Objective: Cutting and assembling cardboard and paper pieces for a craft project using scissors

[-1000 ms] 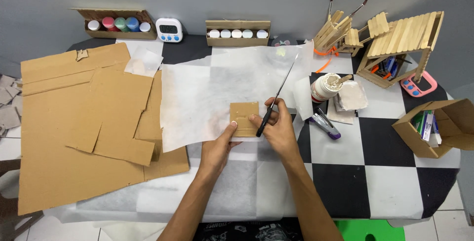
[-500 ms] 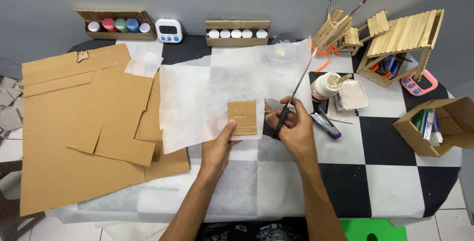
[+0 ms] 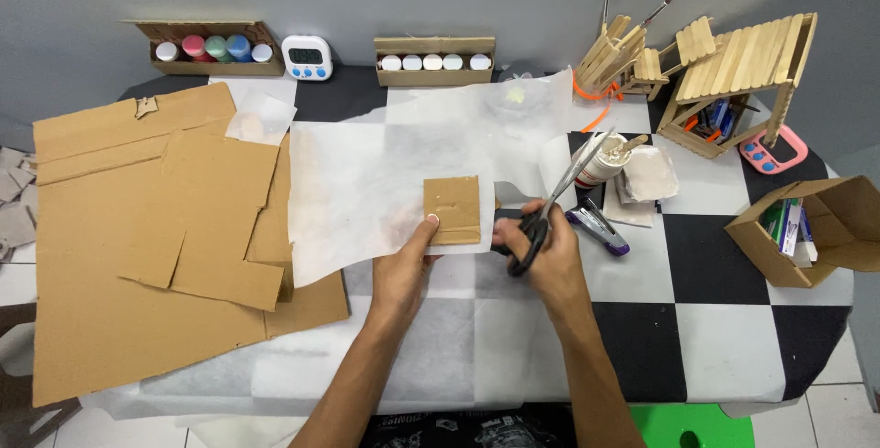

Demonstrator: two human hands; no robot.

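Two hands: left (image 3: 401, 269) pinning square cardboard piece (image 3: 452, 210), right (image 3: 545, 251) gripping black-handled scissors (image 3: 550, 210).

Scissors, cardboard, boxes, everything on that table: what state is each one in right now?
scissors: blades open, gripped by the right hand
small cardboard square: flat on the white paper sheet, pinned by the left hand
large cardboard sheets: lying flat, with pieces cut out
cardboard box: open, tipped on its side, items inside
paint jars: capped, in a tray
glue bottle: upright, stick inside
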